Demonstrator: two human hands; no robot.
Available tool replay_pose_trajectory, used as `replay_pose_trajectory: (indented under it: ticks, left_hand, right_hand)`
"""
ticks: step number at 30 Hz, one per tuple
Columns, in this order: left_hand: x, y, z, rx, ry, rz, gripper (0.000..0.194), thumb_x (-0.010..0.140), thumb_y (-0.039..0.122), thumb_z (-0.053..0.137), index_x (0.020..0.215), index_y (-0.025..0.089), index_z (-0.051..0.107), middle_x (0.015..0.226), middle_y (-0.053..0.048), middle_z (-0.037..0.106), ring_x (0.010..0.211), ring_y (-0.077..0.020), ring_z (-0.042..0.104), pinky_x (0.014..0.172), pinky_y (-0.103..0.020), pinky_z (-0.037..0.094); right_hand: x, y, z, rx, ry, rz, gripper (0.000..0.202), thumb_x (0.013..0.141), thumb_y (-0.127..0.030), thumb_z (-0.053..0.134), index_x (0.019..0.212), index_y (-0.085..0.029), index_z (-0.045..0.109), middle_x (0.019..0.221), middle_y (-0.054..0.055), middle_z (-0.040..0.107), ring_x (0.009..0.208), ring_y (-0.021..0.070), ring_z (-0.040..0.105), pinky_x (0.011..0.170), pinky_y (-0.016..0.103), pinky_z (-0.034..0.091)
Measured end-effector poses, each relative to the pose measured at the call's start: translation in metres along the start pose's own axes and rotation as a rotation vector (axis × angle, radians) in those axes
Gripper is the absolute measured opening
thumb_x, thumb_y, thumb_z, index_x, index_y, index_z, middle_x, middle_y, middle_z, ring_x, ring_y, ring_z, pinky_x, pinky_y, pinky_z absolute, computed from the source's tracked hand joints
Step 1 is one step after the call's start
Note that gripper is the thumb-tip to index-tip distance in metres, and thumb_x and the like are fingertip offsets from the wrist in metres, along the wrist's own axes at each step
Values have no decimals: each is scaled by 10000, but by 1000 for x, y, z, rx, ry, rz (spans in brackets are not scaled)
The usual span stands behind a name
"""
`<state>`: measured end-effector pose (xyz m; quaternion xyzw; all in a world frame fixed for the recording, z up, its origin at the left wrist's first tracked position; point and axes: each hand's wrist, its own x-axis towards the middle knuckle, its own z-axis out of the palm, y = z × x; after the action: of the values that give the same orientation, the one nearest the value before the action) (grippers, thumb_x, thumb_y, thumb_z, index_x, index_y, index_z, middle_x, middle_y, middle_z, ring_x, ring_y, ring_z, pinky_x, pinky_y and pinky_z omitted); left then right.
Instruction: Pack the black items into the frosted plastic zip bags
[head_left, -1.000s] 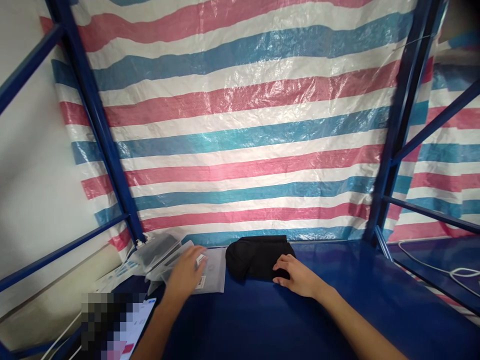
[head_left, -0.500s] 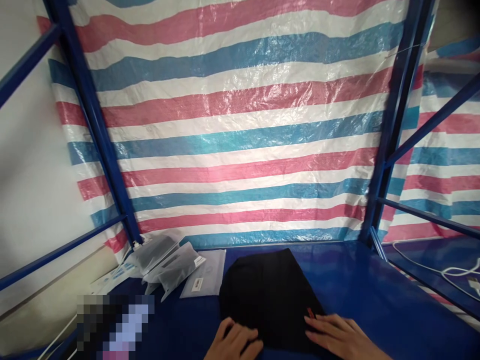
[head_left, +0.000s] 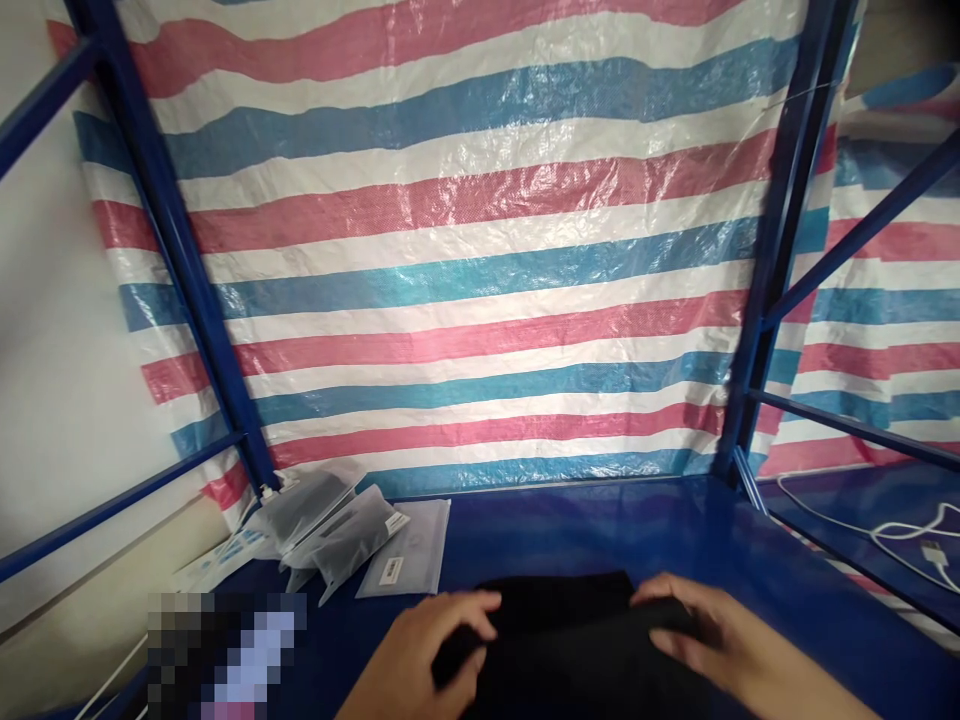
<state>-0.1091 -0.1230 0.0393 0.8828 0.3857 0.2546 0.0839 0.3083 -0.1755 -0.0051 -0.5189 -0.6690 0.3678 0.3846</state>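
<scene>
A black cloth lies folded on the blue table at the bottom centre, partly cut off by the frame edge. My left hand is at its left side, the thumb and fingers curved round a dark fold. On the right side, my right hand has its fingers over the top of the cloth and the thumb lower down, with the fabric between them. Both hands are closed on the cloth.
Clear zip bags with dark contents lie at the back left, beside a flat clear bag with a label. Blue metal posts stand left and right before a striped sheet. White cables lie at the right.
The cloth's far part has come down toward me, so it looks shorter and folded over. Both hands have moved up from lying on its near edge to gripping its sides.
</scene>
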Motion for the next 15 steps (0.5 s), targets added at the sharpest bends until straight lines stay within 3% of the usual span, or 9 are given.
replay_pose_trajectory:
  ticks: [3, 5, 7, 9, 11, 13, 15]
  left_hand:
    - [59, 3, -13, -223, -177, -182, 467, 979, 267, 617, 1434, 365, 661, 1258, -6, 788, 1205, -260, 709, 1076, -397, 542]
    - [89, -2, -2, -260, -225, -201, 471, 956, 212, 620, 1410, 321, 677, 1228, -14, 793, 1228, -265, 695, 1094, -408, 525]
    - [105, -7, 19, -183, -183, -185, 494, 913, 130, 632, 1376, 290, 702, 1302, -40, 768, 1275, -286, 668, 1125, -449, 506]
    - [106, -6, 44, -25, -76, -116, 506, 890, 49, 612, 1329, 269, 732, 1402, -66, 720, 1347, -316, 617, 1170, -516, 465]
    - [95, 4, 65, 106, 17, -15, 445, 935, 45, 585, 1282, 265, 757, 1429, -70, 703, 1382, -329, 585, 1202, -565, 422]
    - [78, 17, 81, 156, 45, 56, 339, 1034, 175, 581, 1311, 276, 750, 1429, -68, 710, 1386, -334, 586, 1211, -581, 412]
    - [60, 22, 91, 177, 5, 114, 393, 1081, 400, 595, 1449, 289, 677, 1501, -80, 677, 1405, -349, 587, 1209, -575, 423]
  right_hand:
    - [48, -6, -5, -63, -75, -11, 316, 997, -502, 627, 1163, -251, 722, 1026, 52, 767, 949, 273, 722, 830, 361, 596]
    - [73, 8, 0, -233, -59, -7, 213, 977, -380, 604, 1101, -244, 711, 997, 45, 766, 935, 271, 725, 853, 373, 596]
    - [87, 27, 9, -424, 19, -25, 255, 947, -269, 575, 1157, -245, 718, 1106, 78, 768, 1034, 300, 733, 964, 434, 591]
    - [92, 38, 17, -588, 124, -81, 461, 913, -186, 565, 1353, -243, 690, 1365, 129, 704, 1235, 338, 686, 1106, 506, 540]
    - [89, 38, 21, -689, 152, -179, 642, 900, -129, 561, 1520, -287, 611, 1616, 114, 546, 1467, 358, 537, 1225, 557, 445]
    - [80, 29, 21, -710, 52, -281, 628, 948, -126, 550, 1522, -369, 625, 1701, 35, 474, 1598, 347, 384, 1298, 598, 339]
    - [67, 18, 18, -668, -93, -323, 492, 1044, -217, 537, 1479, -407, 667, 1665, 6, 535, 1605, 334, 389, 1325, 634, 268]
